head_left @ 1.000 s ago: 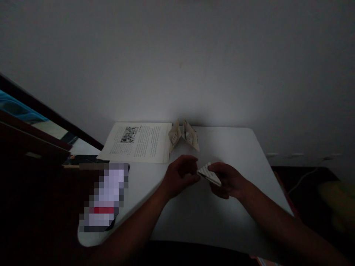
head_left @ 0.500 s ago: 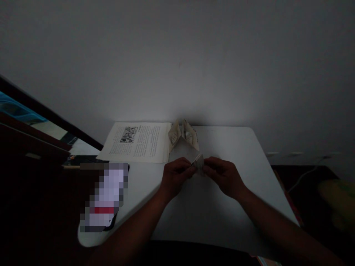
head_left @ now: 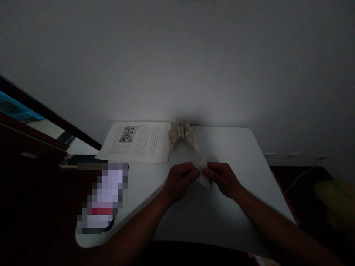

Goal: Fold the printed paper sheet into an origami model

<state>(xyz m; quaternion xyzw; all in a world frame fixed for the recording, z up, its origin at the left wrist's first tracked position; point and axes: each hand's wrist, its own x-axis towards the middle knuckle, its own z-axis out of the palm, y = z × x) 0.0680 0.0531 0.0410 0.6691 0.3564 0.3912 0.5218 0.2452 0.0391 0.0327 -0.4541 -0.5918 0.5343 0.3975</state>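
A small folded piece of printed paper [head_left: 204, 178] is pinched between my two hands over the white table. My left hand [head_left: 181, 180] grips its left side with thumb and fingers. On its right side my right hand [head_left: 222, 178] holds it the same way. Behind them, near the wall, stands a folded paper form [head_left: 190, 137] with spread, pointed flaps and printed text. To its left lies a stack of printed sheets [head_left: 148, 142], the top one bearing a black-and-white picture.
A phone [head_left: 107, 197], blurred by pixels, lies at the left edge of the white table [head_left: 235, 144]. The grey wall [head_left: 177, 66] rises directly behind. A pale cable [head_left: 301, 177] runs beyond the table's right side.
The folded paper in my hands has turned and now extends lower, showing more of its printed face. Both hands have shifted slightly downward, still pinching it.
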